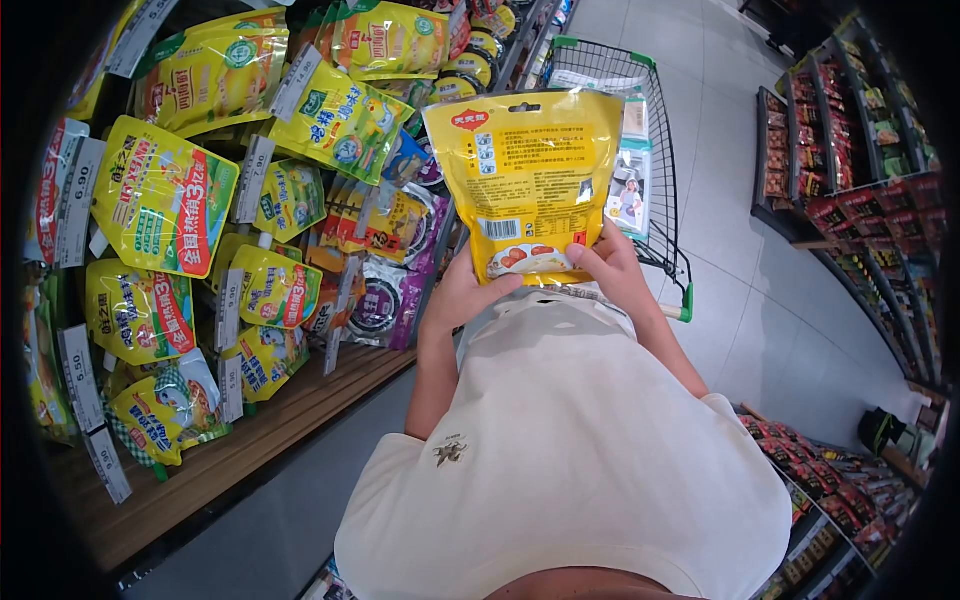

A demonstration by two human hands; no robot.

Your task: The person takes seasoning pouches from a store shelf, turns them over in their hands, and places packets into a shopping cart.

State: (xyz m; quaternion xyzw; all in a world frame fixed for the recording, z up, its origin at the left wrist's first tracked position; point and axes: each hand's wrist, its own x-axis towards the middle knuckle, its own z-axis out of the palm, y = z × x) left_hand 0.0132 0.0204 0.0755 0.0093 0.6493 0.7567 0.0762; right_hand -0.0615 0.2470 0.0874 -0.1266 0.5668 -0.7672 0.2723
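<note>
A yellow bag (535, 190) with a red logo, printed text and a barcode is held upright in front of my chest. My left hand (470, 290) grips its lower left edge, the thumb lying over the bottom front. On the lower right side, my right hand (612, 262) is closed on the same bag, its thumb pressed to the front near the food picture. The fingers behind the bag are hidden.
Shelves of yellow seasoning packets (165, 195) with price tags rise at the left above a wooden ledge (230, 435). Behind the bag stands a shopping cart (665, 170) with packaged goods inside. More stocked shelves (850, 130) line the right, across the tiled floor (740, 290).
</note>
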